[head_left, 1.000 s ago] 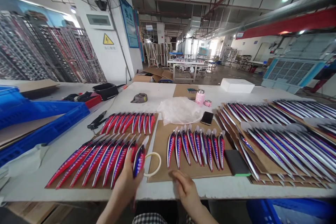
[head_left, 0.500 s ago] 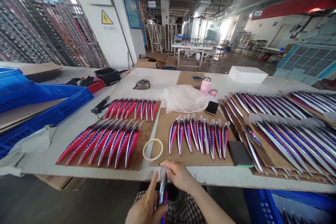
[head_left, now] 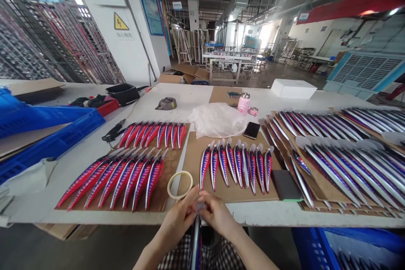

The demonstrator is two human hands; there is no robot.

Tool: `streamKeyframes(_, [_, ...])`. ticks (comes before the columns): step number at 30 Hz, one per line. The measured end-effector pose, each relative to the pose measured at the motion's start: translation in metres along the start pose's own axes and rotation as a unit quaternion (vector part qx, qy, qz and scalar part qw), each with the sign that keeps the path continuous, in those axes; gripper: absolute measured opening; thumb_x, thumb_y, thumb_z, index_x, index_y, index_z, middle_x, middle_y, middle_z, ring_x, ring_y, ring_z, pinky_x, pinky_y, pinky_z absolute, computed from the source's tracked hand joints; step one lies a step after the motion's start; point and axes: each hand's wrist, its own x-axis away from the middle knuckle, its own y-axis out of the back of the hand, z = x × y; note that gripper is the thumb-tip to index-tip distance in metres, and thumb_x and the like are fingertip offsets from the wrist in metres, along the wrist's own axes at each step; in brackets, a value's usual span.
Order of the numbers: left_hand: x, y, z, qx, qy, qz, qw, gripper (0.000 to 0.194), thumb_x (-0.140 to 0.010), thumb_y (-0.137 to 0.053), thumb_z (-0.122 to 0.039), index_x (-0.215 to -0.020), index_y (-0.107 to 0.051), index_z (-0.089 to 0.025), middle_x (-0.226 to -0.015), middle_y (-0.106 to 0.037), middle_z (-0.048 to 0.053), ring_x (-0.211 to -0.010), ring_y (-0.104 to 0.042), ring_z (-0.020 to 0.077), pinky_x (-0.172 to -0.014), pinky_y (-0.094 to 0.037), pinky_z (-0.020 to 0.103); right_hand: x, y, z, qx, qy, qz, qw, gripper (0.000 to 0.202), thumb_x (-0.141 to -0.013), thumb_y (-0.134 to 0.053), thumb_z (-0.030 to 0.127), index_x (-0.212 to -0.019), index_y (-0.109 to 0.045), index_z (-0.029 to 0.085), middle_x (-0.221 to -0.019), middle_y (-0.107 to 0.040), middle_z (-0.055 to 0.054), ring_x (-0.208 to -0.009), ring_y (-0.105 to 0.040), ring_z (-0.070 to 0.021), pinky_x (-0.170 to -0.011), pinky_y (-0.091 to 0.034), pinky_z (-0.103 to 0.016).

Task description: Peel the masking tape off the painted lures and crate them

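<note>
Since a moment ago, the left hand (head_left: 179,218) is moved up the fish lure (head_left: 196,240) to its far end, and the lure is pinched there by this hand. The right hand (head_left: 219,216) is held close to that end too, but its grip cannot be told. The lure is held over the checked lap (head_left: 223,254), in front of the table (head_left: 268,214).
</note>
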Motion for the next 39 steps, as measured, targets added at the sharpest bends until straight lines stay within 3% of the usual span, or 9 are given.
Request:
streamKeyframes(3, [0.005, -0.01, 0.008, 0.049, 0.001, -0.046, 0.998, 0.067, -0.075, -0.045, -0.012, -0.141, -0.032, -0.019, -0.077, -0.058, -0.002, -0.059, -0.052, 0.0112, -0.061, -0.045, 0.023, -0.001, 0.002, 0.0, 0.006, -0.005, 0.01, 1.0, 0.018, -0.069, -0.057, 0.002, -0.069, -0.062, 0.019, -0.094, -0.062, 0.001, -0.081, -0.061, -0.014, -0.073, -0.044, -0.02])
streamKeyframes(9, [0.016, -0.023, 0.011, 0.102, 0.004, -0.109, 0.989, 0.058, -0.081, -0.045, -0.018, -0.138, -0.033, -0.02, -0.084, -0.059, 0.0, -0.069, -0.058, 0.0129, -0.069, -0.049, 0.025, -0.002, 0.004, 0.006, 0.059, -0.02, 0.022, 0.998, 0.016, -0.071, -0.057, 0.004, -0.067, -0.063, 0.018, -0.102, -0.064, -0.003, -0.083, -0.063, -0.0146, -0.074, -0.044, -0.021])
streamKeyframes(13, [0.018, -0.012, -0.002, 0.124, 0.031, -0.133, 0.983, 0.021, -0.082, -0.053, -0.028, -0.1, -0.06, -0.02, -0.1, -0.055, 0.004, -0.08, -0.057, 0.015, -0.069, -0.05, 0.024, -0.002, 0.001, 0.007, 0.093, -0.012, 0.014, 0.996, 0.017, -0.073, -0.055, 0.005, -0.07, -0.063, 0.019, -0.101, -0.065, -0.003, -0.089, -0.064, -0.0156, -0.075, -0.045, -0.021])
streamKeyframes(15, [0.017, -0.006, -0.008, 0.129, 0.047, -0.137, 0.981, 0.015, -0.082, -0.055, -0.032, -0.077, -0.057, -0.019, -0.087, -0.054, 0.002, -0.075, -0.055, 0.0146, -0.063, -0.048, 0.022, -0.002, 0.0, 0.006, 0.098, -0.008, 0.008, 0.995, 0.017, -0.073, -0.055, 0.005, -0.07, -0.064, 0.019, -0.101, -0.066, -0.004, -0.098, -0.063, -0.0169, -0.08, -0.045, -0.022])
streamKeyframes(18, [0.015, 0.001, -0.013, 0.105, 0.058, -0.116, 0.986, 0.019, -0.083, -0.053, -0.032, -0.069, -0.053, -0.019, -0.066, -0.048, -0.003, -0.063, -0.049, 0.013, -0.059, -0.041, 0.022, -0.002, 0.0, 0.004, 0.097, -0.01, 0.001, 0.995, 0.018, -0.072, -0.055, 0.004, -0.072, -0.065, 0.02, -0.105, -0.067, -0.005, -0.105, -0.062, -0.0173, -0.083, -0.045, -0.023])
streamKeyframes(22, [0.013, 0.007, -0.015, 0.066, 0.053, -0.022, 0.996, 0.016, -0.084, -0.05, -0.027, -0.074, -0.059, -0.018, -0.069, -0.052, -0.002, -0.069, -0.051, 0.0143, -0.066, -0.039, 0.023, -0.002, -0.002, 0.002, 0.099, -0.026, -0.008, 0.995, 0.018, -0.071, -0.056, 0.004, -0.073, -0.065, 0.02, -0.116, -0.065, -0.007, -0.107, -0.062, -0.0187, -0.088, -0.046, -0.026])
streamKeyframes(27, [0.004, 0.013, -0.01, 0.048, 0.073, 0.041, 0.995, 0.043, -0.077, -0.05, -0.018, -0.12, -0.055, -0.019, -0.064, -0.051, -0.006, -0.062, -0.05, 0.0137, -0.061, -0.036, 0.022, -0.002, -0.005, 0.001, 0.093, -0.017, -0.029, 0.995, 0.019, -0.071, -0.054, 0.002, -0.07, -0.063, 0.019, -0.107, -0.068, -0.006, -0.101, -0.064, -0.0185, -0.087, -0.047, -0.027])
streamKeyframes(33, [-0.003, 0.016, -0.014, -0.034, 0.104, 0.047, 0.993, 0.016, -0.077, -0.05, -0.024, -0.083, -0.063, -0.016, -0.066, -0.063, -0.001, -0.065, -0.059, 0.0171, -0.061, -0.039, 0.024, -0.002, -0.007, 0.001, 0.096, -0.033, -0.034, 0.994, 0.02, -0.071, -0.054, 0.003, -0.07, -0.064, 0.02, -0.107, -0.068, -0.006, -0.107, -0.061, -0.0176, -0.088, -0.046, -0.027])
streamKeyframes(39, [-0.007, 0.019, -0.022, -0.078, 0.102, 0.048, 0.991, 0.014, -0.076, -0.051, -0.023, -0.076, -0.064, -0.018, -0.069, -0.067, 0.001, -0.068, -0.061, 0.0183, -0.064, -0.039, 0.025, -0.002, -0.007, 0.003, 0.089, -0.032, -0.041, 0.995, 0.02, -0.071, -0.054, 0.004, -0.069, -0.064, 0.021, -0.097, -0.069, -0.005, -0.104, -0.063, -0.0183, -0.087, -0.047, -0.028])
